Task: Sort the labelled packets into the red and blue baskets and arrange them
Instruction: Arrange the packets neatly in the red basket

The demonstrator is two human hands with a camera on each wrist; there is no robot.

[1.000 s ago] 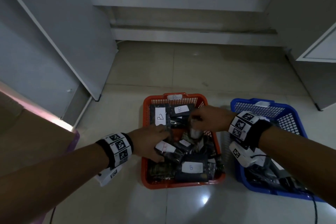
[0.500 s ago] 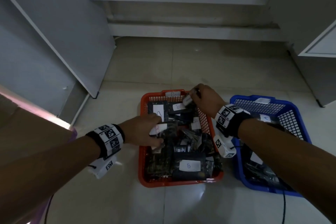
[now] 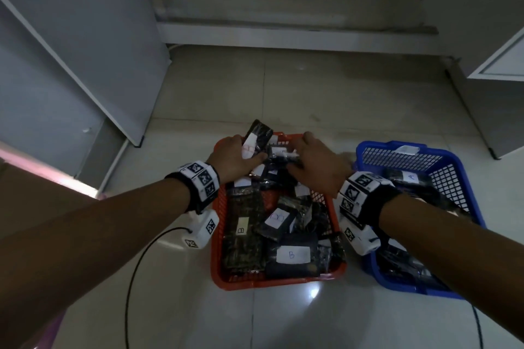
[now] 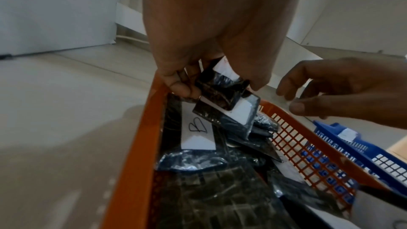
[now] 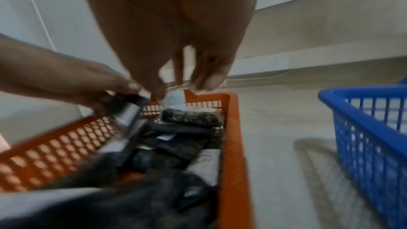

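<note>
The red basket [image 3: 278, 283] [image 4: 141, 145] [image 5: 231, 145] holds several dark packets with white labels marked B [image 3: 292, 255] [image 4: 196, 128]. My left hand [image 3: 249, 147] [image 4: 220, 86] pinches a dark labelled packet [image 3: 256, 136] [image 4: 222, 100], raised above the basket's far left corner. My right hand [image 3: 297, 151] [image 5: 181, 85] [image 4: 288, 98] hovers over the far right of the red basket with loosely curved fingers. A small white-labelled packet [image 5: 175, 98] stands at the far wall under its fingertips. The blue basket [image 3: 365, 150] [image 5: 352, 111] on the right holds a packet marked A [image 3: 411, 177].
The baskets sit side by side on a pale tiled floor. A white panel [image 3: 85, 51] leans in from the left and a cabinet [image 3: 504, 65] stands at the right. A low ledge [image 3: 283, 34] runs along the back. Black cables [image 3: 130, 278] trail from my wrists.
My left hand moved from the basket's middle left to its far left corner and lifted a labelled packet. My right hand carried a small packet to the far edge and stays there.
</note>
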